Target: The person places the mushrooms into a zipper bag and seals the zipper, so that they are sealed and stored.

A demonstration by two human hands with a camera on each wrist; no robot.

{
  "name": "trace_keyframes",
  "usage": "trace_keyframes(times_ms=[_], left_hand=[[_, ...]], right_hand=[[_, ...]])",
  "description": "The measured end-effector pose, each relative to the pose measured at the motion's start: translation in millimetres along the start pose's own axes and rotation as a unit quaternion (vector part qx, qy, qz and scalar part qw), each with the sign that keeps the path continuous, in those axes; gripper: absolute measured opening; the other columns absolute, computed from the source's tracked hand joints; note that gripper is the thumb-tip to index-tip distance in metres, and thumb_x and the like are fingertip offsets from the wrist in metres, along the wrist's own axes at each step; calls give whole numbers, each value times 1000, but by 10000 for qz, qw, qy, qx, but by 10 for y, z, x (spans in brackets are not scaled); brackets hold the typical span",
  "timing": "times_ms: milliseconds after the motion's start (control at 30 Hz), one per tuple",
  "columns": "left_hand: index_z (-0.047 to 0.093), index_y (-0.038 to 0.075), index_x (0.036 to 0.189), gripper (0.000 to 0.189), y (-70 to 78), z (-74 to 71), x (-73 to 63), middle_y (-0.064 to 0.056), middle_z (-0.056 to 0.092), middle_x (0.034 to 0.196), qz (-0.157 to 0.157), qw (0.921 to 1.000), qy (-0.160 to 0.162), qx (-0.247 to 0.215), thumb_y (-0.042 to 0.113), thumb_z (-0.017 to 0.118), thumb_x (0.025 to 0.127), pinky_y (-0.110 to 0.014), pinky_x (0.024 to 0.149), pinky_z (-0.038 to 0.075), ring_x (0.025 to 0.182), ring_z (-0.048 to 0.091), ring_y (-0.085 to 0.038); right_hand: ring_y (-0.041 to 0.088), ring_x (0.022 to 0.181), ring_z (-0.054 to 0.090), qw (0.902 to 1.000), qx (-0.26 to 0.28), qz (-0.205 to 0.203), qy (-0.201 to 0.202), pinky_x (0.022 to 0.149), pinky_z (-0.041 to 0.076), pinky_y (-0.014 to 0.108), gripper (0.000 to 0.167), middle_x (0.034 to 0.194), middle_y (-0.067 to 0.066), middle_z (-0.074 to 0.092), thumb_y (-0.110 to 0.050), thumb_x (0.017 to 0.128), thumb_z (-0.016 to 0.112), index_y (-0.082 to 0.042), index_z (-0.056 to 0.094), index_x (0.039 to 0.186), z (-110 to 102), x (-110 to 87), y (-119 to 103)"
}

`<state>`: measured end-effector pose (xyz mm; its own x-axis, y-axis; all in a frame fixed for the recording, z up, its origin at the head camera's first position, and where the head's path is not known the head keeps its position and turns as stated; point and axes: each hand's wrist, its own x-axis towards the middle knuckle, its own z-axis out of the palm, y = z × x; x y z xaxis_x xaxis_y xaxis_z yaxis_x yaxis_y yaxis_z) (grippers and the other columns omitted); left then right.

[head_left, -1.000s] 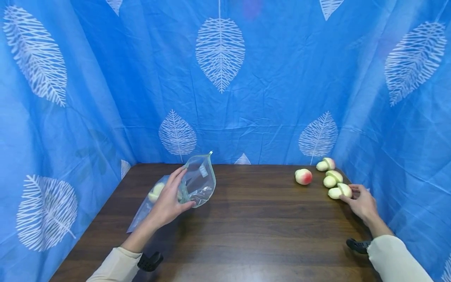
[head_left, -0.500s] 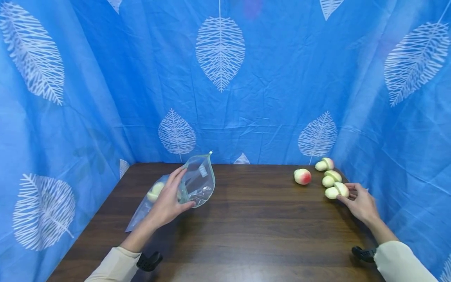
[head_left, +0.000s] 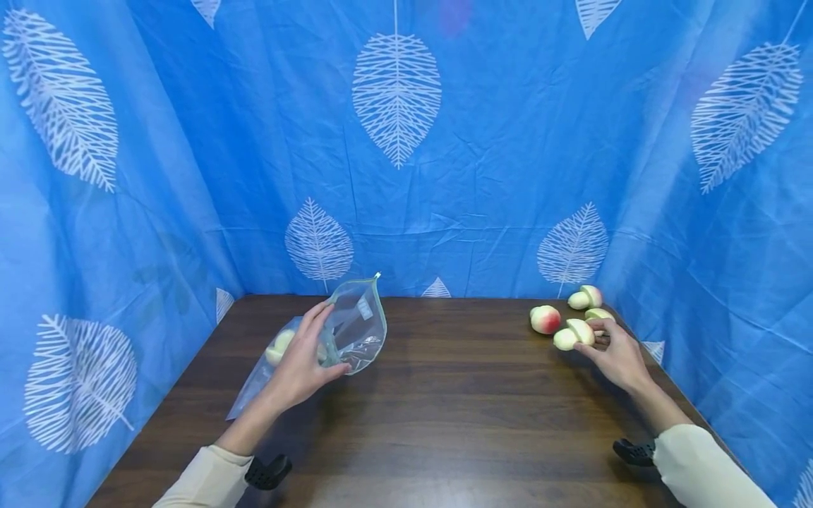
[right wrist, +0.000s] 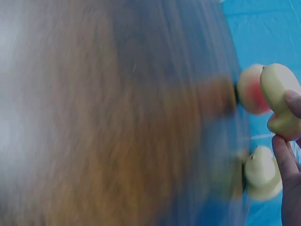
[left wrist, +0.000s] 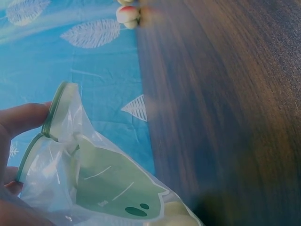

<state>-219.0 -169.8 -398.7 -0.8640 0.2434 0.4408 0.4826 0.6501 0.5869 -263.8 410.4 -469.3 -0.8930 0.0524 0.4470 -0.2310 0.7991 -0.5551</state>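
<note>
At the table's left, my left hand holds the mouth of a clear zip bag, which gapes toward the right. Fingers and thumb grip its green-edged rim in the left wrist view. Inside the bag's lower part lies a pale mushroom-shaped piece, partly hidden by the hand. On the right, my right hand pinches a cream toy mushroom between thumb and fingers; the right wrist view shows the same toy mushroom apart from the tabletop.
A red-tinted mushroom lies just behind the held one. Two more, one at the back corner and one partly behind my right hand, lie by the right edge. Blue leaf-print cloth surrounds the brown wooden table.
My right hand has taken the nearest mushroom from the right edge and carried it leftward, toward the red-tinted one. The left hand and bag have stayed nearly still.
</note>
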Motion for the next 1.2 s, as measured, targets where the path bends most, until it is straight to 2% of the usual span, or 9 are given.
trace_keyframes(times_ms=[67,133,167,300,367,700,833,1000,1200], left_hand=[[34,-5,156,104,-8,-10,-8,-23,30,160,-20,10000,-27,-36,11,95,73,-64,104,43,140,39,-45],[34,-4,156,103,-15,-35,-19,-22,29,160,-75,10000,-19,-48,11,95,74,-64,105,43,140,39,-45],[34,-5,156,103,-15,-48,-23,-23,30,160,-80,10000,-2,-49,11,95,74,-65,105,42,140,39,-46],[35,-5,156,102,-9,-96,-16,-23,30,160,-52,10000,60,-50,11,95,75,-66,105,42,140,39,-46],[34,-5,156,102,-3,-107,-1,-24,29,160,-13,10000,71,-56,11,95,75,-66,105,41,140,39,-46],[35,-6,155,102,22,-183,9,-25,30,159,181,9996,209,-4,9,95,74,-66,106,41,139,39,-47],[35,-5,156,102,49,-223,22,-23,30,160,209,9994,244,94,12,95,75,-66,105,42,138,41,-46],[34,-4,157,103,76,-263,33,-20,30,161,222,9994,256,63,12,95,74,-65,104,43,138,41,-43],[33,-2,158,104,93,-291,55,-20,29,162,243,9995,224,8,13,95,75,-65,105,42,139,39,-42]], right_hand=[[50,104,67,9999,115,-78,-20,74,57,31,54,123,28,61,-17,89,84,5,58,130,21,28,-62],[51,104,67,9994,253,-201,-89,73,57,27,52,123,28,61,-16,90,84,5,58,130,55,67,-129],[51,105,66,9991,324,-254,-123,74,59,30,51,123,27,60,-15,90,83,5,58,130,72,91,-167],[50,109,64,9973,585,-402,-192,86,56,55,49,124,28,59,-11,91,81,7,57,130,134,193,-316],[49,111,63,9966,675,-405,-237,88,53,59,50,126,29,60,-10,92,80,7,56,132,148,238,-384],[45,114,64,9904,1037,-341,-851,85,59,38,54,133,27,59,-18,92,82,2,57,135,269,450,-756],[44,119,62,9865,1189,-400,-1052,85,59,43,52,136,22,56,-17,93,80,-1,56,136,298,534,-933],[42,116,65,9853,1075,-671,-1142,84,58,53,51,133,18,59,-22,93,81,-6,57,136,338,633,-1147],[41,118,63,9833,1076,-894,-1165,88,57,53,50,132,16,60,-21,91,83,-8,58,133,379,768,-1433]])
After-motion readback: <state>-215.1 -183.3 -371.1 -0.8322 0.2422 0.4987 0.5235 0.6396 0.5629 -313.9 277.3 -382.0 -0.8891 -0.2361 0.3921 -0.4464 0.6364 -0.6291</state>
